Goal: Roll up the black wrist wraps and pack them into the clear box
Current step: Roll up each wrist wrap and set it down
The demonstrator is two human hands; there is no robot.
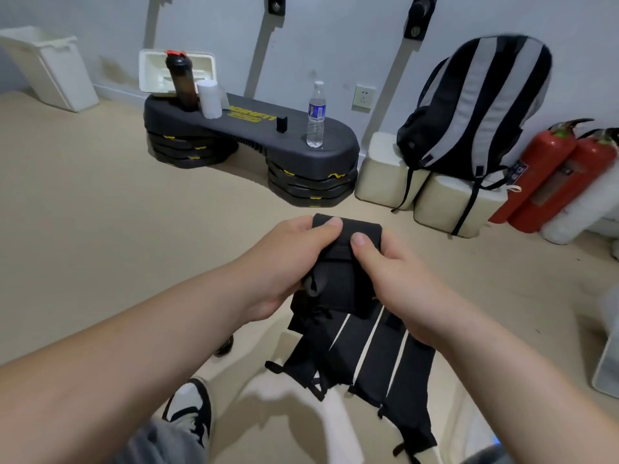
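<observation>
Rolling one black wrist wrap [346, 259].
The left hand [294, 259] and right hand [398, 283] grip it, thumbs on top; tightening the roll looks next.

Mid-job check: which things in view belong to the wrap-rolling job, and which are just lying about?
Job: partly rolled wrist wrap, gripped by left hand and right hand; flat wrist wraps below them. Clear box not identifiable.
Lying about: step platform, water bottle, shaker bottle, striped backpack, fire extinguishers, white bin.
</observation>
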